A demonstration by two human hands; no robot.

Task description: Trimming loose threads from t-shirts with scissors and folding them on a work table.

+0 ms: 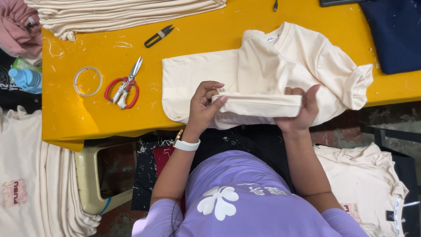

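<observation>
On yellow table [79, 118], both hands — left [202, 109], right [302, 109] — pinch cream shirt's [280, 66] hem, lying left-right.

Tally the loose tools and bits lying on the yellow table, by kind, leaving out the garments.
Red-handled scissors: 1
Black thread snips: 1
Clear tape ring: 1
Total: 3
</observation>
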